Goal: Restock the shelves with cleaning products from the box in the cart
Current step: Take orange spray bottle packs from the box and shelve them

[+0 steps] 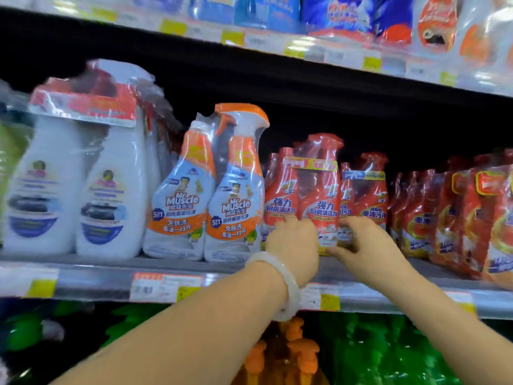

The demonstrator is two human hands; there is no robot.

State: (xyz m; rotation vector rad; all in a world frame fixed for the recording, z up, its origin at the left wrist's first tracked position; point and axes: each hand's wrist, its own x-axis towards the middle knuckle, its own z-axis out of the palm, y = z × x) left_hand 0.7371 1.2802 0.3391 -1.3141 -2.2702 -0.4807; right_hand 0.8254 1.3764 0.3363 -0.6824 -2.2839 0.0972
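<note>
A shrink-wrapped twin pack of red spray cleaner (316,190) stands on the middle shelf (194,269), near its front edge. My left hand (294,245), with a white bangle on the wrist, presses on the pack's lower left side. On the lower right side rests my right hand (366,245), thumb under the pack's base and fingers spread over its front. Both hands grip the pack between them. The box and the cart are out of view.
Left of the pack stand an orange Mr Muscle twin pack (208,195) and white bottles (75,190). More red packs (455,215) fill the shelf to the right. Blue and orange refills (347,15) sit above. Green and orange bottles (299,354) are below.
</note>
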